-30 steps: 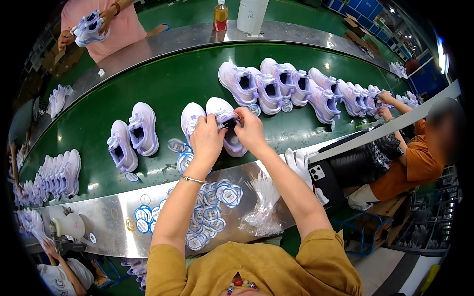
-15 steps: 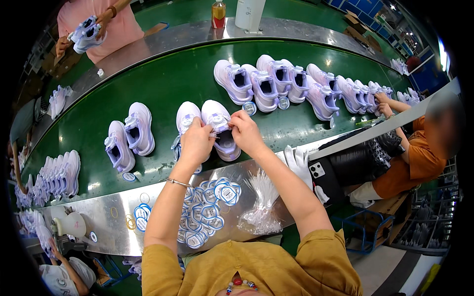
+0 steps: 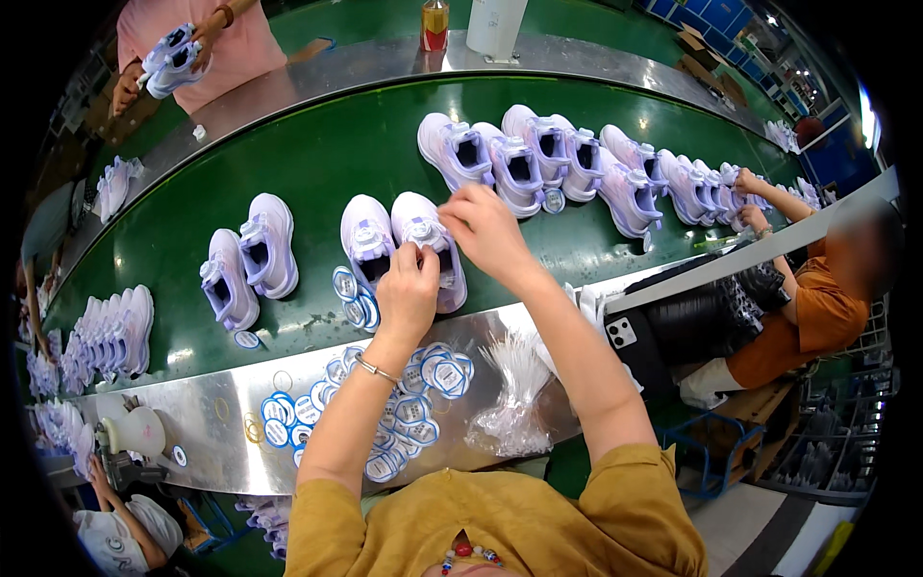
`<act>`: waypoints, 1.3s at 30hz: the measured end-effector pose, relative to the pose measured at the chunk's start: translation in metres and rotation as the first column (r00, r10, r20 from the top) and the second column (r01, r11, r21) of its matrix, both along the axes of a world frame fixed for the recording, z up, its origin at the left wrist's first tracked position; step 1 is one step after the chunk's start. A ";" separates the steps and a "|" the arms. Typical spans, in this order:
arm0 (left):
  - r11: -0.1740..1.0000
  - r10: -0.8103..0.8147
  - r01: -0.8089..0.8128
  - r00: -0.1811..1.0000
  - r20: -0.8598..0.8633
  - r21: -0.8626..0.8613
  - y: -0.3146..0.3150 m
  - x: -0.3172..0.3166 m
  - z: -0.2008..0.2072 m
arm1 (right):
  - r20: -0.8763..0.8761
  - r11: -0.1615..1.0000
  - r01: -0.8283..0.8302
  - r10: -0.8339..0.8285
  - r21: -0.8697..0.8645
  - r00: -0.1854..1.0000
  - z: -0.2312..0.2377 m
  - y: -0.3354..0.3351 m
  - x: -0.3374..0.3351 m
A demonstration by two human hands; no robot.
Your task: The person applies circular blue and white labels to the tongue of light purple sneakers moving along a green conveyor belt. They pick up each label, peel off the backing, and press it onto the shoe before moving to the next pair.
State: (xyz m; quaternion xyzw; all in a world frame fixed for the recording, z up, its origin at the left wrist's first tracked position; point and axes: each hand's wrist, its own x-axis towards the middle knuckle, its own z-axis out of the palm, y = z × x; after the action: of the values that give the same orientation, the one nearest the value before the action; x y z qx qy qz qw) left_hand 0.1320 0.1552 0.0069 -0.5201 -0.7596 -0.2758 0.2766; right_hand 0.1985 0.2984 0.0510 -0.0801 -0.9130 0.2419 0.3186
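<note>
White-lilac shoe (image 3: 413,212) is set on green belt (image 3: 322,207), heel near metal ledge (image 3: 216,457). Left hand (image 3: 408,288): fingers bunched at opening; right hand (image 3: 488,233): half-curled alongside; grips cannot be told. Bare belt is left beyond toe.

The paired low-cut sneakers (image 3: 373,236) before me were white, with lavender trim and dark interiors. The long, glossy tabletop (image 3: 327,144) was deep green, its flat metal ledge (image 3: 226,466) silver-grey. My round tags (image 3: 413,409) had white centres, dark print and blue rims; the thin loop bands (image 3: 253,429) were yellow, the plastic strand bundle (image 3: 514,385) translucent white. My short-sleeved shirt (image 3: 452,514) was plain mustard, my bangle (image 3: 375,368) silver, my beaded necklace (image 3: 464,552) red, blue and white. Co-workers' tops were orange (image 3: 755,351) and pink (image 3: 236,58).
</note>
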 end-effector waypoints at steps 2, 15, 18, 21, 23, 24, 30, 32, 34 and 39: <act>1.000 0.019 -0.019 0.999 -0.049 0.004 0.000 0.002 0.000 | 0.196 0.992 -0.098 0.082 0.074 0.977 0.011 0.003 -0.016; 1.000 -0.009 0.011 0.992 -0.127 0.013 -0.009 -0.005 -0.008 | 0.465 0.978 -0.166 0.207 -0.128 0.861 0.010 0.016 -0.033; 1.000 -0.015 0.018 0.993 -0.118 0.022 -0.009 -0.006 -0.010 | 0.391 0.870 -0.386 0.485 -0.307 0.782 -0.010 0.029 -0.041; 1.000 -0.015 0.016 0.994 -0.110 0.011 -0.011 -0.007 -0.008 | 0.476 0.871 -0.267 0.456 -0.414 0.752 -0.008 0.028 -0.047; 1.000 -0.006 0.007 0.994 -0.109 0.007 -0.012 -0.008 -0.009 | 0.560 0.929 -0.181 0.341 -0.322 0.755 0.000 0.019 -0.048; 1.000 0.005 -0.004 0.994 -0.110 0.007 -0.014 -0.010 -0.011 | 0.601 0.967 -0.145 0.245 -0.211 0.761 0.006 0.009 -0.047; 1.000 0.007 -0.005 0.996 -0.084 0.029 -0.017 -0.011 -0.011 | 0.400 0.872 -0.317 0.459 -0.373 0.793 -0.018 0.024 -0.045; 1.000 0.010 -0.008 0.996 -0.086 0.029 -0.018 -0.012 -0.011 | 0.409 0.820 -0.369 0.547 -0.437 0.730 -0.016 0.028 -0.049; 1.000 0.017 -0.015 0.996 -0.091 0.025 -0.019 -0.012 -0.011 | 0.426 0.819 -0.267 0.508 -0.508 0.748 -0.006 0.023 -0.052; 0.999 0.020 -0.018 0.996 -0.089 0.029 -0.021 -0.015 -0.012 | 0.424 0.967 -0.174 0.238 -0.184 0.874 -0.013 0.006 -0.054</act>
State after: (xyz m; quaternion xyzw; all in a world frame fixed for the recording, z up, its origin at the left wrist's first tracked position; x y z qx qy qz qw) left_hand 0.1174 0.1340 -0.0047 -0.5206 -0.7475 -0.2604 0.3201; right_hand 0.1448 0.3046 0.0384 -0.0573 -0.9454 0.3134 0.0689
